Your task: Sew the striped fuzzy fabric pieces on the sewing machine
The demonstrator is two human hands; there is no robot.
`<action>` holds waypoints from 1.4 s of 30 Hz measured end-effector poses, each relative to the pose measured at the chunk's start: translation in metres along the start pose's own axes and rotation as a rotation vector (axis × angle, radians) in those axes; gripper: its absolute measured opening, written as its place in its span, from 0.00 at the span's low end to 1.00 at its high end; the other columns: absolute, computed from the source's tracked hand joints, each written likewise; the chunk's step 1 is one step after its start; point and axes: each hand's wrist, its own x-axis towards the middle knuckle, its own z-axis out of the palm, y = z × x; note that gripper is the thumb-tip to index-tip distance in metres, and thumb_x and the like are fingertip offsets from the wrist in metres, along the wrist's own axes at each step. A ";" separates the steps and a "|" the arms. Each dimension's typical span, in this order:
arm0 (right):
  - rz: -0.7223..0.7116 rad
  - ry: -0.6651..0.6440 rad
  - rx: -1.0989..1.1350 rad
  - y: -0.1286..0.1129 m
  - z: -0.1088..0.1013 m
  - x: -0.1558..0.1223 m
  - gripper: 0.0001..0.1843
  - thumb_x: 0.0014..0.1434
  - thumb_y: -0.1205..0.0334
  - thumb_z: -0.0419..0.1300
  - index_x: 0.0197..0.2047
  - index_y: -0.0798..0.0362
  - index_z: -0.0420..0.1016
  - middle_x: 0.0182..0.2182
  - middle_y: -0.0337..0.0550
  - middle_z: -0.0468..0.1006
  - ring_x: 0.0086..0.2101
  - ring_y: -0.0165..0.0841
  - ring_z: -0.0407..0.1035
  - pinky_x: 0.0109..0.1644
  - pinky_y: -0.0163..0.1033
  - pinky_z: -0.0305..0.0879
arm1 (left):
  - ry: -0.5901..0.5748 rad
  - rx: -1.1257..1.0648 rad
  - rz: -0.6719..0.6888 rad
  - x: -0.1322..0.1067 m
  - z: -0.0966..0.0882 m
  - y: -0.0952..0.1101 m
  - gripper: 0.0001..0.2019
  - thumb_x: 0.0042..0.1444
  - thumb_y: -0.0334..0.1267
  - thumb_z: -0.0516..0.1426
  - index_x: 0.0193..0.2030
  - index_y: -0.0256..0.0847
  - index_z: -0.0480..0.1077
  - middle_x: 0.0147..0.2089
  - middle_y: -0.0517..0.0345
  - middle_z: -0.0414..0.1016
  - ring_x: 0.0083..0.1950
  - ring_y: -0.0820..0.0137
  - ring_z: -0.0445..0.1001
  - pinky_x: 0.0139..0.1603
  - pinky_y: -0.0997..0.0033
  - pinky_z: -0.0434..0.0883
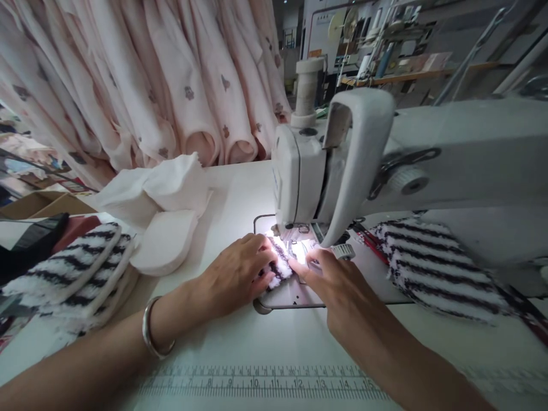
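Left hand [240,274] flat, fingers spread, pressing small fluffy white-and-dark-striped fabric piece [280,264] onto lit needle plate of white industrial sewing machine [342,165]. Right hand [338,285] open, not gripping, forefinger tip touching piece's right edge. Stacks of similar striped pads at far left [77,268] and right [432,262]; silver bangle [149,331] on left wrist.

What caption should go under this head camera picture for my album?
Two hands, left hand and right hand, press a small striped fluffy piece flat under the lit needle of a white sewing machine.

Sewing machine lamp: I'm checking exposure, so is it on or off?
On. The needle area of the sewing machine glows bright white, washing out the striped fuzzy piece under both hands' fingers.
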 end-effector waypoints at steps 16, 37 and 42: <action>-0.044 0.006 -0.168 0.010 -0.010 0.006 0.37 0.44 0.85 0.43 0.50 0.44 0.72 0.36 0.46 0.69 0.31 0.34 0.61 0.30 0.37 0.60 | 0.018 -0.047 -0.093 -0.011 0.007 0.016 0.11 0.57 0.29 0.54 0.47 0.37 0.68 0.43 0.49 0.68 0.43 0.65 0.68 0.41 0.62 0.73; 0.111 0.065 -0.195 -0.036 0.011 -0.041 0.40 0.44 0.85 0.42 0.59 0.52 0.64 0.43 0.49 0.67 0.45 0.39 0.63 0.43 0.45 0.67 | -0.102 -0.106 0.034 -0.020 0.001 0.026 0.09 0.64 0.30 0.49 0.46 0.39 0.68 0.48 0.54 0.72 0.50 0.67 0.70 0.50 0.62 0.69; 0.044 0.134 -0.194 -0.019 0.014 -0.027 0.34 0.48 0.82 0.44 0.56 0.51 0.68 0.38 0.47 0.67 0.40 0.39 0.63 0.37 0.44 0.65 | -0.079 -0.071 0.019 -0.012 0.004 0.023 0.10 0.64 0.31 0.48 0.47 0.39 0.67 0.48 0.53 0.73 0.48 0.66 0.71 0.47 0.61 0.71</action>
